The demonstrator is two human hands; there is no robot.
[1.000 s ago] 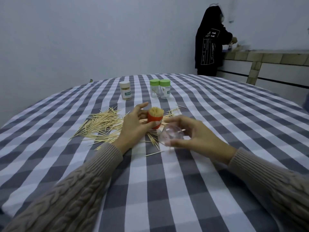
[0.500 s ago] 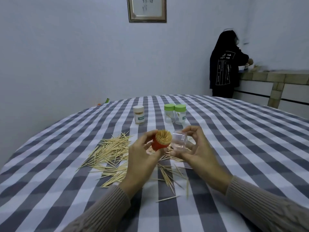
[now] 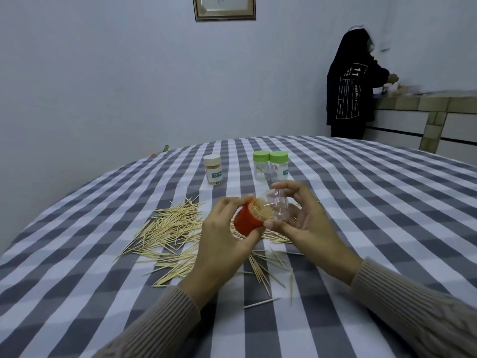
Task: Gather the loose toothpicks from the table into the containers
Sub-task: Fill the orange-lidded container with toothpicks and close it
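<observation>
Toothpicks (image 3: 178, 228) lie scattered in a loose fan across the checked surface (image 3: 361, 202), mostly left of and beneath the hands, with a few strays nearer the camera; a tight bundle of them also stands packed in the red cap (image 3: 247, 222). They are light, thin and stiff, likely to snap if bent and to roll or slip when picked one at a time, so pinching a small aligned bunch near its middle, or sweeping several together first, looks the surer hold. The left hand (image 3: 222, 244) pinches the red cap between thumb and fingers, tipped toward the right. The right hand (image 3: 307, 223) curls round a clear plastic body (image 3: 277, 208), its open mouth turned toward the bundle and just beside it, possibly touching. Farther back stand a white-lidded jar (image 3: 213, 169), which is full, and two green-lidded jars (image 3: 270, 166), nearly empty. Compared with half a second ago, the cap and the clear body have come closer together and the cap is tilted further over, while a second ago the cap stood low, close to the cloth. A person in black (image 3: 351, 89) stands at the far counter.
</observation>
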